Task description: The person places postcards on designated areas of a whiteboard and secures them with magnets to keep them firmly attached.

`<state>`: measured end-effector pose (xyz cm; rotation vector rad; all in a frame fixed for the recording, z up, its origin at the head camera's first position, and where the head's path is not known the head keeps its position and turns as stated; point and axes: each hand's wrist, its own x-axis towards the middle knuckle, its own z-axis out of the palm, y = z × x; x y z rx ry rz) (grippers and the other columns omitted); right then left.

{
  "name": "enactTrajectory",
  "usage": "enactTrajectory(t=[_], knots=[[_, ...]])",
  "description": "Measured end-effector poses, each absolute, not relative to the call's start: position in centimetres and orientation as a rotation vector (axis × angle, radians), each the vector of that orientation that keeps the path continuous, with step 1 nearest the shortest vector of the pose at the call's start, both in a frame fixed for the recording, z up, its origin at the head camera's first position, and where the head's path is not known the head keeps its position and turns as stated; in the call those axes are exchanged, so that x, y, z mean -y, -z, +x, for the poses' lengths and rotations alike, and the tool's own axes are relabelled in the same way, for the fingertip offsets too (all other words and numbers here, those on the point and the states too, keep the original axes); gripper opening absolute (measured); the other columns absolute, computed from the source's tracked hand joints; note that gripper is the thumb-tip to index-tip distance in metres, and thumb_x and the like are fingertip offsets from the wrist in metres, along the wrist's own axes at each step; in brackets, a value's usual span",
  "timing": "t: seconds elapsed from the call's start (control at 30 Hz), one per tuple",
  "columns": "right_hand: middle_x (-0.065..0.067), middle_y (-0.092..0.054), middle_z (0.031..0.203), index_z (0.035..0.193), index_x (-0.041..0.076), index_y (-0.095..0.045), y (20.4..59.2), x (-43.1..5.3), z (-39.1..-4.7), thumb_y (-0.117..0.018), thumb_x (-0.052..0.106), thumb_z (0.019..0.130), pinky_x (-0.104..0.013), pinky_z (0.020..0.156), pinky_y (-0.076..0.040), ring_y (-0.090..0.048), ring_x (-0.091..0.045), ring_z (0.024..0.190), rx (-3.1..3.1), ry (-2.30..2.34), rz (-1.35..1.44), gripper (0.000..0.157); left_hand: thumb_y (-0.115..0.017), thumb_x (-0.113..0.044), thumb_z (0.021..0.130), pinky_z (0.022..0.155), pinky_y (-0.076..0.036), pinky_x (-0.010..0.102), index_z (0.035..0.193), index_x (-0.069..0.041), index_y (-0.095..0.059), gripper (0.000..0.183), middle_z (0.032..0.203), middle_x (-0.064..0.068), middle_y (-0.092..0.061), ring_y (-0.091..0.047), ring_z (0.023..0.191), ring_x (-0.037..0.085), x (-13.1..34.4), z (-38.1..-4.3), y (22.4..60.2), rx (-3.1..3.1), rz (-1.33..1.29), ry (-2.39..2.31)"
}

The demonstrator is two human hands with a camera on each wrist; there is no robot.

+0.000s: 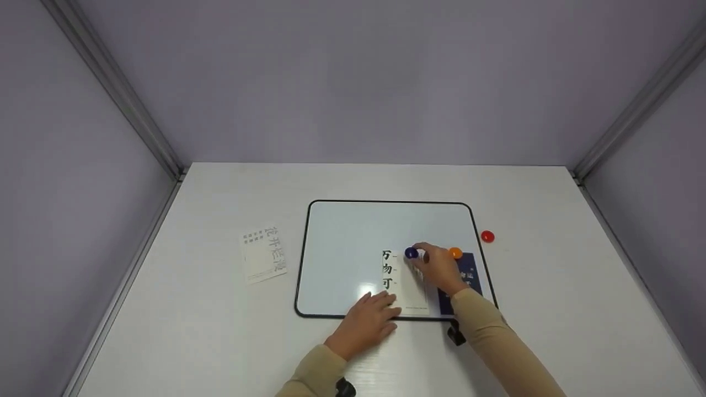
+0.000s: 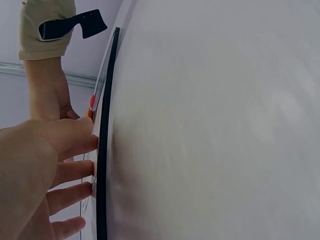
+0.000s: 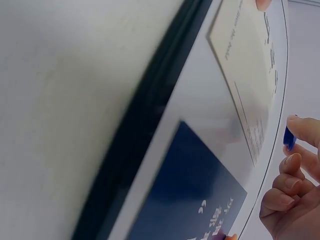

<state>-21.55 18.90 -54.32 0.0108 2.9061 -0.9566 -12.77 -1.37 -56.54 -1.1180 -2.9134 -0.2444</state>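
My right hand (image 1: 439, 269) pinches a round dark-blue magnet (image 1: 411, 252) between thumb and finger, over the top of a cream card (image 1: 406, 295) with black characters. In the right wrist view the blue magnet (image 3: 289, 138) shows between the fingertips. With fingers spread, my left hand (image 1: 370, 320) rests on the card's lower left part and the black-edged whiteboard (image 1: 336, 248). A navy card (image 1: 469, 270) lies right of the cream one, partly hidden under the right forearm, with an orange magnet (image 1: 455, 253) at its top edge.
A red magnet (image 1: 487, 236) lies on the white table (image 1: 551, 275) just right of the whiteboard. Another pale card (image 1: 265, 256) with grey characters lies left of the board. Grey-framed walls (image 1: 353, 82) enclose the table at the back and both sides.
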Motion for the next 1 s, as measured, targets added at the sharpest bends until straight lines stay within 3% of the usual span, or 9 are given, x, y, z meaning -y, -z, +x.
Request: enactTrajectory(t=[0.3, 1.0], knots=[[-0.013, -0.066, 0.089, 0.125, 0.009, -0.063, 54.47, -18.59, -21.84, -0.067, 0.019, 0.090, -0.024, 0.057, -0.041, -0.052, -0.016, 0.069, -2.903, 0.961, -0.014, 0.037, -0.053, -0.037, 0.097, 0.111, -0.045, 0.038, 0.125, -0.025, -0.063, 0.032, 0.140, -0.004, -0.056, -0.052, 0.133, 0.016, 1.35, -12.79, 56.73, 2.897, -1.119, 0.264], [-0.015, -0.071, 0.103, 0.126, 0.006, -0.062, 55.14, -18.03, -22.09, -0.067, 0.016, 0.090, -0.035, 0.074, -0.052, -0.059, -0.019, 0.081, -2.939, 0.970, 0.020, 0.038, -0.052, -0.037, 0.097, 0.110, -0.045, 0.038, 0.124, -0.024, -0.063, 0.031, 0.139, -0.003, -0.057, -0.053, 0.132, 0.017, 1.39, -12.84, 56.54, 2.894, -1.137, 0.238]])
